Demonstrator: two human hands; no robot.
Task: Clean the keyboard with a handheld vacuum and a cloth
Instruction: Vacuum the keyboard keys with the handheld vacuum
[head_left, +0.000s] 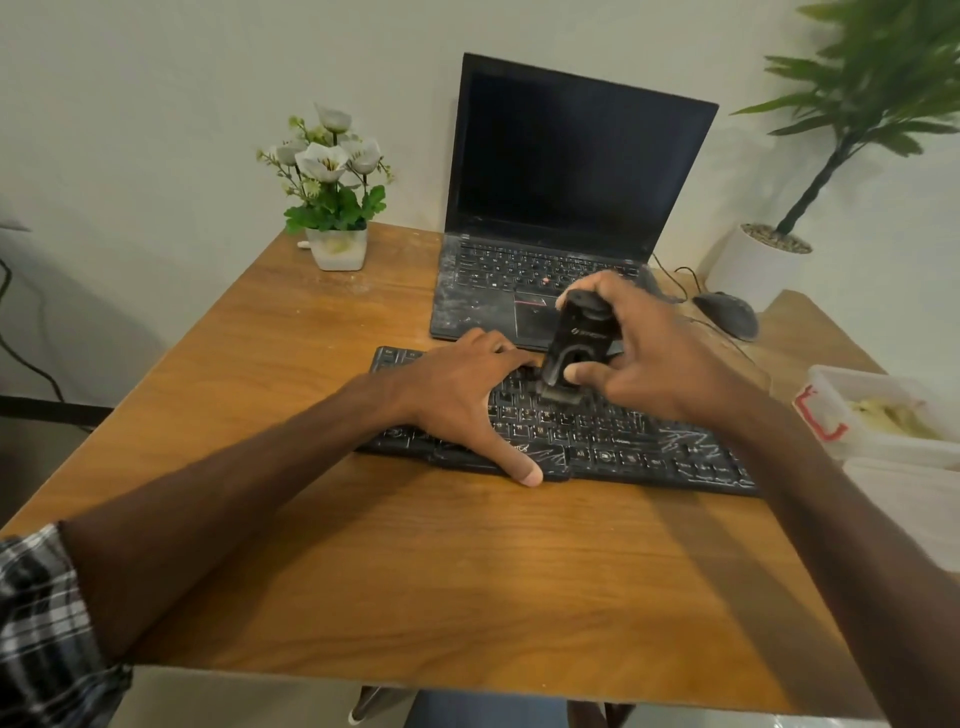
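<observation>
A black keyboard (623, 441) with white dusty streaks lies across the wooden table (415, 571). My left hand (467, 400) rests flat on its left half, fingers spread and thumb at the front edge, holding it down. My right hand (644, 353) grips a small black handheld vacuum (574, 343), held upright with its nozzle pressed on the keys near the keyboard's middle. No cloth is visible.
A dusty open laptop (550, 208) stands just behind the keyboard, with a black mouse (727, 314) and its cable to the right. A potted white flower (335, 208) sits at the back left. White plastic containers (883, 415) sit at the right edge, and a tall plant (810, 197) stands beyond.
</observation>
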